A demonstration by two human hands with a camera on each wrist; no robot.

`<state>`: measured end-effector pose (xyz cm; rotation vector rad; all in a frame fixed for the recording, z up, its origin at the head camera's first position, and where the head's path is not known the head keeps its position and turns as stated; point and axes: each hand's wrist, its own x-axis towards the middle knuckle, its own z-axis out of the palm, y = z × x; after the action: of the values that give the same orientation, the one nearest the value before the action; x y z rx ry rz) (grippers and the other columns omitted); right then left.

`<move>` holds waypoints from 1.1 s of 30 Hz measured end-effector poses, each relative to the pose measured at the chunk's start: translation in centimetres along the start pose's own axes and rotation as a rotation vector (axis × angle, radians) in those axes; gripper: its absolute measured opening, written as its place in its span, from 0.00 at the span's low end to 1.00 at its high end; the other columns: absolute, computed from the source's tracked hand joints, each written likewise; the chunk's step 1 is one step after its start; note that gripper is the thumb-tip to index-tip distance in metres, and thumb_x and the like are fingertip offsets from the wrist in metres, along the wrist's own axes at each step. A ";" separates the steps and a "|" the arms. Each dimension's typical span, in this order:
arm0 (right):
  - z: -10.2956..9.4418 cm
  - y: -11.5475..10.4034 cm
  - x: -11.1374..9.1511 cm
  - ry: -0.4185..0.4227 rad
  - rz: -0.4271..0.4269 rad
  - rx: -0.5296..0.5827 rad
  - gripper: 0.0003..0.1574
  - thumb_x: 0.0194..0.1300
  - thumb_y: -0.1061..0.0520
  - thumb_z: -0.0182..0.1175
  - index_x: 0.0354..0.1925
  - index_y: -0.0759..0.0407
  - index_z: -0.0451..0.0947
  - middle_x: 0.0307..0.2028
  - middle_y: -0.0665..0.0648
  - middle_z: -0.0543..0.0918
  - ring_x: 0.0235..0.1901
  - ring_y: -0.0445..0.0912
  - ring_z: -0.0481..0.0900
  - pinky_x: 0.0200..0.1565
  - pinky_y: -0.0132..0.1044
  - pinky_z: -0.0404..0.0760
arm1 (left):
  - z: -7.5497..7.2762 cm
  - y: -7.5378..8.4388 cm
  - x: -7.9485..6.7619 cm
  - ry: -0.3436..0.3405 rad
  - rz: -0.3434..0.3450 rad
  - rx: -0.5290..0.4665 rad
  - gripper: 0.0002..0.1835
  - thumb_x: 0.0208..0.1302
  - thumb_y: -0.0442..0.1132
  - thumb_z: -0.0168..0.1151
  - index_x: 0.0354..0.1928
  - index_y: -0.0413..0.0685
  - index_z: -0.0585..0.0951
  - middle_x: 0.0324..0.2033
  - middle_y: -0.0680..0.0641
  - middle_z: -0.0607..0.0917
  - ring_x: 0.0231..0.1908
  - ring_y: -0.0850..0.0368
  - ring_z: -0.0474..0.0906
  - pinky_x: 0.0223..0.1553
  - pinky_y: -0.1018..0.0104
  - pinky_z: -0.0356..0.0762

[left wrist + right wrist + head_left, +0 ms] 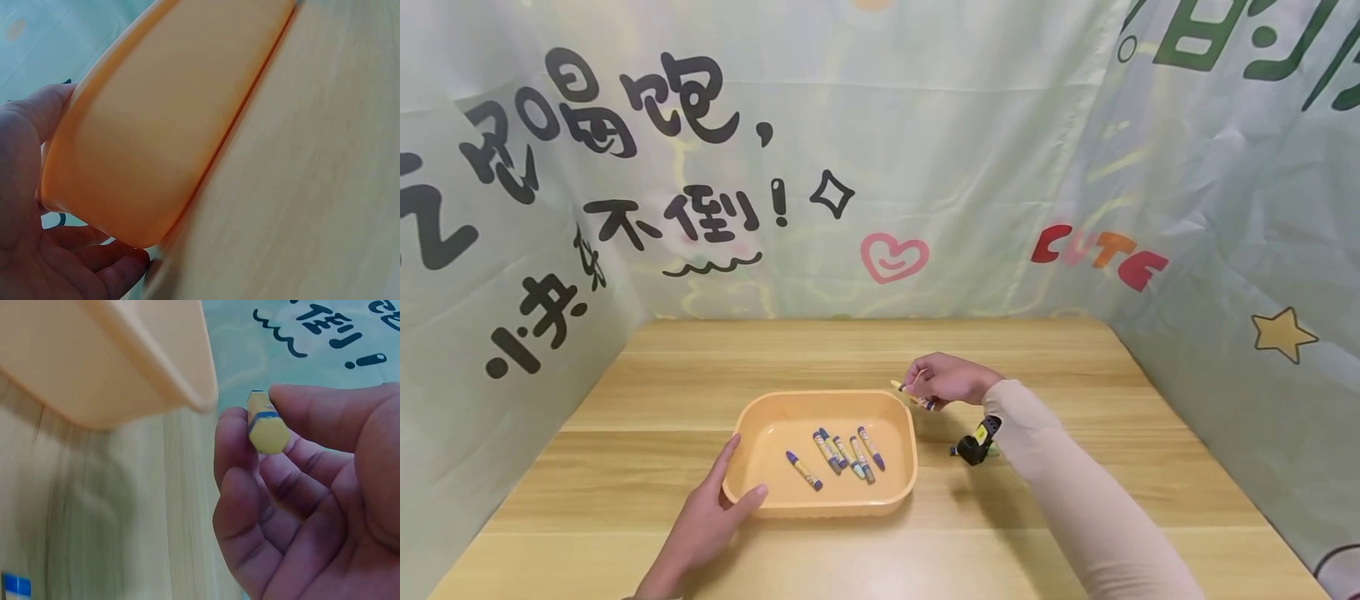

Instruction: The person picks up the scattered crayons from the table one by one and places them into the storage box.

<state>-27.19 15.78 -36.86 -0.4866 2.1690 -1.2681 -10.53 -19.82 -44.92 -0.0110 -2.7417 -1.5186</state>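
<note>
My left hand grips the front left corner of a light orange plastic tray, its thumb over the rim. In the left wrist view the fingers curl against the outside of the tray wall. Several crayons with printed wrappers lie loose inside the tray. Off the tray's back right corner, my right hand pinches a yellow crayon between thumb and fingers. The right wrist view shows this crayon's flat yellow end and blue band close up, with the tray beyond.
Below the right sleeve, a small black object with a yellow patch overlaps another crayon on the wooden table. A printed cloth hangs behind the table and along both sides.
</note>
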 end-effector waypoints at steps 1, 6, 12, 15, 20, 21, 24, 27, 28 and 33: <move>0.1 -0.2 0.1 0.001 0.000 0.001 0.06 0.69 0.64 0.56 0.43 0.66 0.73 0.34 0.60 0.80 0.26 0.45 0.75 0.29 0.36 0.76 | 0.0 0.0 0.0 0.000 0.000 -0.001 0.47 0.63 0.52 0.65 0.77 0.56 0.49 0.61 0.28 0.71 0.51 0.48 0.78 0.43 0.67 0.77; 0.9 -0.8 1.0 -0.002 -0.009 -0.002 0.06 0.68 0.64 0.56 0.43 0.66 0.73 0.34 0.62 0.81 0.25 0.45 0.75 0.29 0.35 0.76 | 0.1 0.1 0.0 -0.001 -0.007 -0.006 0.47 0.63 0.52 0.65 0.77 0.55 0.49 0.61 0.28 0.71 0.51 0.47 0.78 0.43 0.68 0.77; 1.9 -1.5 1.7 -0.015 -0.016 0.023 0.07 0.68 0.64 0.57 0.43 0.66 0.73 0.38 0.69 0.81 0.26 0.46 0.77 0.30 0.37 0.78 | 0.1 0.1 0.1 -0.001 0.001 0.001 0.48 0.63 0.52 0.65 0.77 0.56 0.48 0.61 0.28 0.72 0.49 0.48 0.80 0.41 0.67 0.77; 2.5 -2.0 2.1 -0.023 -0.019 0.050 0.08 0.68 0.64 0.56 0.45 0.67 0.72 0.35 0.65 0.81 0.26 0.46 0.77 0.29 0.37 0.77 | 0.1 0.1 0.2 -0.004 0.003 0.005 0.47 0.63 0.53 0.65 0.77 0.56 0.48 0.61 0.28 0.72 0.49 0.47 0.80 0.42 0.67 0.77; 3.7 -2.6 2.7 -0.038 -0.023 0.072 0.09 0.68 0.64 0.57 0.45 0.66 0.73 0.28 0.57 0.77 0.26 0.45 0.77 0.31 0.37 0.79 | 0.1 0.0 0.2 -0.009 -0.001 0.009 0.48 0.64 0.54 0.64 0.77 0.56 0.47 0.61 0.27 0.70 0.51 0.46 0.79 0.43 0.68 0.76; 3.9 -2.8 2.9 -0.038 -0.020 0.073 0.09 0.68 0.64 0.58 0.45 0.66 0.73 0.27 0.56 0.77 0.25 0.45 0.77 0.31 0.38 0.79 | 0.1 0.0 0.2 -0.009 -0.004 0.009 0.48 0.64 0.54 0.64 0.77 0.56 0.47 0.61 0.27 0.70 0.52 0.46 0.78 0.43 0.68 0.76; 4.6 -3.1 3.3 -0.037 -0.013 0.078 0.09 0.67 0.64 0.58 0.46 0.66 0.73 0.28 0.56 0.77 0.25 0.45 0.76 0.32 0.40 0.80 | 0.0 0.0 0.2 -0.010 -0.010 0.006 0.48 0.63 0.54 0.64 0.77 0.56 0.47 0.62 0.28 0.69 0.53 0.45 0.78 0.45 0.66 0.76; 5.3 -3.4 3.7 -0.046 -0.010 0.079 0.11 0.68 0.65 0.57 0.48 0.67 0.73 0.29 0.56 0.77 0.25 0.44 0.75 0.32 0.38 0.80 | 0.0 0.0 0.2 -0.008 -0.015 0.009 0.48 0.63 0.54 0.65 0.77 0.57 0.47 0.63 0.28 0.69 0.54 0.44 0.77 0.46 0.66 0.76; 5.5 -3.6 3.9 -0.048 -0.009 0.079 0.11 0.68 0.65 0.57 0.48 0.67 0.73 0.29 0.56 0.77 0.26 0.44 0.76 0.33 0.38 0.80 | 0.0 0.0 0.1 -0.008 -0.015 0.009 0.48 0.63 0.53 0.65 0.77 0.57 0.47 0.62 0.28 0.69 0.54 0.44 0.77 0.46 0.65 0.76; 6.5 -4.0 4.8 -0.067 -0.004 0.072 0.16 0.67 0.66 0.57 0.52 0.70 0.73 0.30 0.55 0.77 0.27 0.43 0.75 0.33 0.35 0.79 | 0.0 0.1 0.1 -0.007 -0.012 0.014 0.48 0.63 0.53 0.65 0.77 0.56 0.48 0.62 0.28 0.70 0.53 0.45 0.78 0.45 0.67 0.76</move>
<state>-26.63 6.80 -37.24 -0.4969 2.0609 -1.3088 -10.65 -19.77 -44.81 0.0001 -2.7627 -1.5052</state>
